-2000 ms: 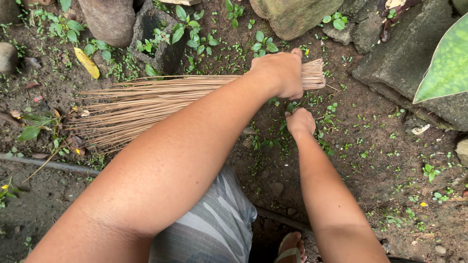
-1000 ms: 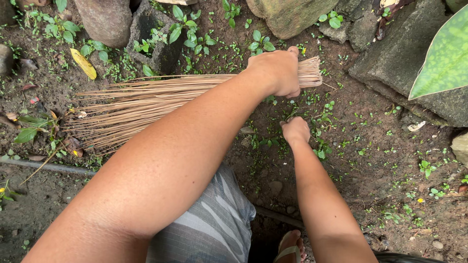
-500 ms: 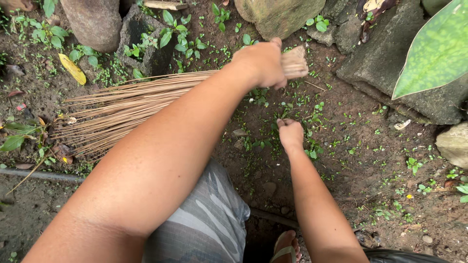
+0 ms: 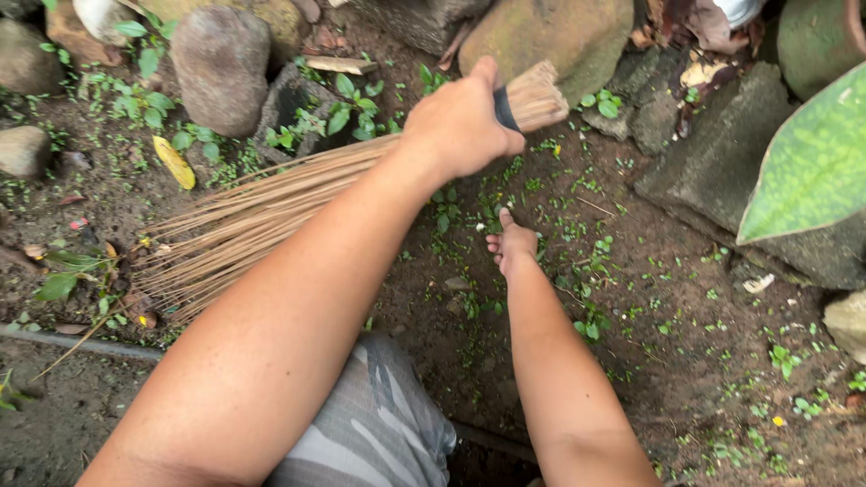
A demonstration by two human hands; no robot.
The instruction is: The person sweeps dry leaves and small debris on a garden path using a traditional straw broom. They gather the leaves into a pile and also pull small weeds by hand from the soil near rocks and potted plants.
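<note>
My left hand grips a stick broom near its bound top, where a dark band shows. The long brown bristles fan out to the left over the soil. My right hand reaches down just below the left one, fingertips bunched together and touching the dirt among small green weeds. Whether the fingers hold a weed is not visible.
Large rocks and a hollow concrete block line the far side. A grey stone slab and a big green leaf stand at the right. A yellow leaf and a thin pipe lie at the left. My grey striped shorts show below.
My left hand has lifted the broom's top up and slightly left. My right hand has slid a little up and left over the soil, fingers now pointing at the ground. The view tilted upward.
</note>
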